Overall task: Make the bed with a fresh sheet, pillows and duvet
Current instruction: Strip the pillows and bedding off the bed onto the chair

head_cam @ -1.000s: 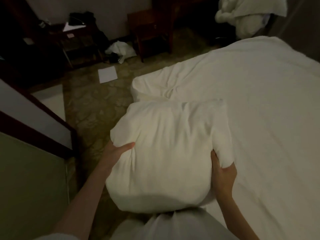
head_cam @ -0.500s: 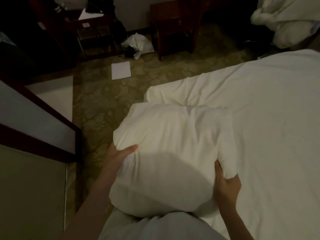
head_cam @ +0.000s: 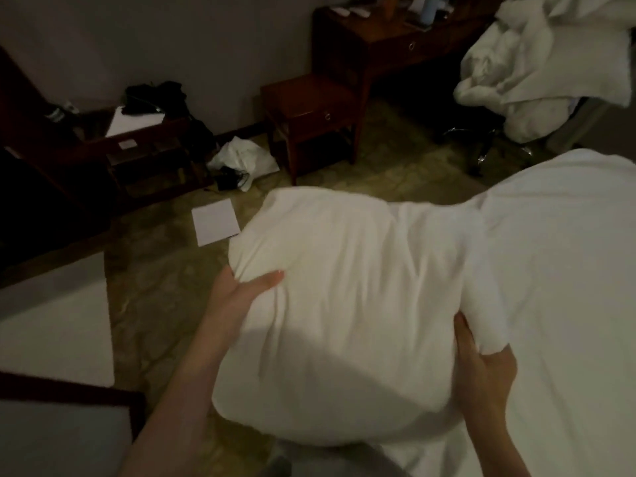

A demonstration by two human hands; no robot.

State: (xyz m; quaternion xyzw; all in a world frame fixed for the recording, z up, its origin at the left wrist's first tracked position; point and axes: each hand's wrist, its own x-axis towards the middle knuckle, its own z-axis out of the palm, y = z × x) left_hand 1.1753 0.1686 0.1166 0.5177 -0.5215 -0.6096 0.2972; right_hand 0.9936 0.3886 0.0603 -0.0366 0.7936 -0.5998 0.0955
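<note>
Both hands [head_cam: 241, 297] on pillow [head_cam: 351, 304], unlabelled.

Pillow held between both hands at the bed's near left corner

Left hand [head_cam: 241, 297] grips the pillow [head_cam: 351, 304] at its left edge, right hand [head_cam: 481, 366] at its lower right corner, bed [head_cam: 568, 304] under and right of those fingers. Past the left fingers, a sheet of paper [head_cam: 215, 222] on the floor, then a bag [head_cam: 244, 160], a small table [head_cam: 309, 108] and a desk [head_cam: 395, 43]. Heap of bedding [head_cam: 543, 70] far right.

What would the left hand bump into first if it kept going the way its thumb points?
The pillow. The left hand already grips its side, thumb pointing across it towards the bed, so it would probably just squash deeper into the pillow.
</note>
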